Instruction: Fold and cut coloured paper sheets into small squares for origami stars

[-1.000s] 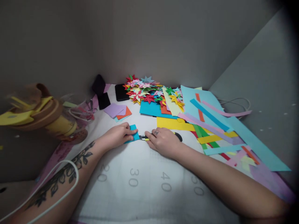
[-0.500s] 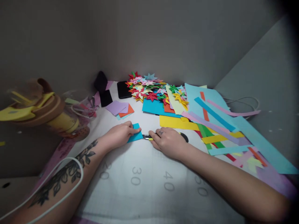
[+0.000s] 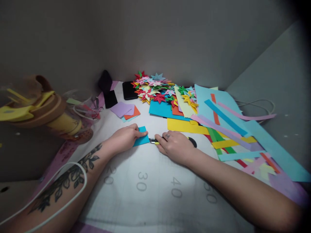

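Observation:
My left hand (image 3: 124,138) holds a small piece of blue paper (image 3: 143,139) flat on the white sheet, thumb and fingers pressing on its top. My right hand (image 3: 175,145) is closed round a yellow and black utility knife (image 3: 193,141) lying low over the sheet. Its blade end points left and meets the right edge of the blue paper; whether the blade lies under or inside a fold, I cannot tell. Beyond my left hand are purple paper squares (image 3: 120,109) and an orange square (image 3: 135,112).
Folded paper stars (image 3: 148,94) are heaped at the back. Paper strips (image 3: 225,118) and light blue sheets (image 3: 264,139) cover the right side. A lidded cup (image 3: 65,124) stands at left, near a black phone (image 3: 129,90). A white cable (image 3: 84,176) crosses my left forearm.
The view has shifted slightly. Both hands, the blue paper and the knife keep nearly the same positions relative to each other.

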Demonstrator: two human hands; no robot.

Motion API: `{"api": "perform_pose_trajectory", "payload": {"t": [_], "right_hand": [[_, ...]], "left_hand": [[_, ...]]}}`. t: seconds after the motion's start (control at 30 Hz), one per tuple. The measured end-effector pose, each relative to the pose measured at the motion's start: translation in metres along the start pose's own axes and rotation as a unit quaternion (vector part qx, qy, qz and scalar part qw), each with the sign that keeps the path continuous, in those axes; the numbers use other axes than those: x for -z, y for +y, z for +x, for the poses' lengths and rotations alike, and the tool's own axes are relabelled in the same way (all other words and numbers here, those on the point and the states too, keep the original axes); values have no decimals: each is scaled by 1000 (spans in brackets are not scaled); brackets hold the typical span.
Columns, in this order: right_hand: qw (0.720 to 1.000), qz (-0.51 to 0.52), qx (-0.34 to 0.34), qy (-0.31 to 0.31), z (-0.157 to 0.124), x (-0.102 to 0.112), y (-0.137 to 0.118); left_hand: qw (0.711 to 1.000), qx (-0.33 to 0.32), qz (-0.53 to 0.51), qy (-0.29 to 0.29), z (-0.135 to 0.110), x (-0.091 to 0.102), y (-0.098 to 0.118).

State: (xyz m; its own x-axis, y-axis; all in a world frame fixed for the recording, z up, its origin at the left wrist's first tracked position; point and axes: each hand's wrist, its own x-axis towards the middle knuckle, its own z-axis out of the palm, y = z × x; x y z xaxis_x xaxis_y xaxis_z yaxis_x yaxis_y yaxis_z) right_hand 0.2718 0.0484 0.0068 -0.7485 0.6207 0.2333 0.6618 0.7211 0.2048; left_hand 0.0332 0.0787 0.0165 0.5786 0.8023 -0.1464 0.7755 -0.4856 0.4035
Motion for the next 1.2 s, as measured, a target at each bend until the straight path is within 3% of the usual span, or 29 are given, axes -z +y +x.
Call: {"api": "perform_pose_trajectory", "payload": {"t": [0.6, 1.07, 1.2], "right_hand": [[999, -31, -6, 25, -26, 8, -6], [999, -46, -4, 23, -22, 12, -16], [999, -40, -12, -2, -13, 12, -20]], "left_hand": [[1000, 10, 8, 6, -2, 1, 5], [999, 1, 35, -19, -1, 2, 3], [999, 7, 35, -37, 1, 5, 4]]}}
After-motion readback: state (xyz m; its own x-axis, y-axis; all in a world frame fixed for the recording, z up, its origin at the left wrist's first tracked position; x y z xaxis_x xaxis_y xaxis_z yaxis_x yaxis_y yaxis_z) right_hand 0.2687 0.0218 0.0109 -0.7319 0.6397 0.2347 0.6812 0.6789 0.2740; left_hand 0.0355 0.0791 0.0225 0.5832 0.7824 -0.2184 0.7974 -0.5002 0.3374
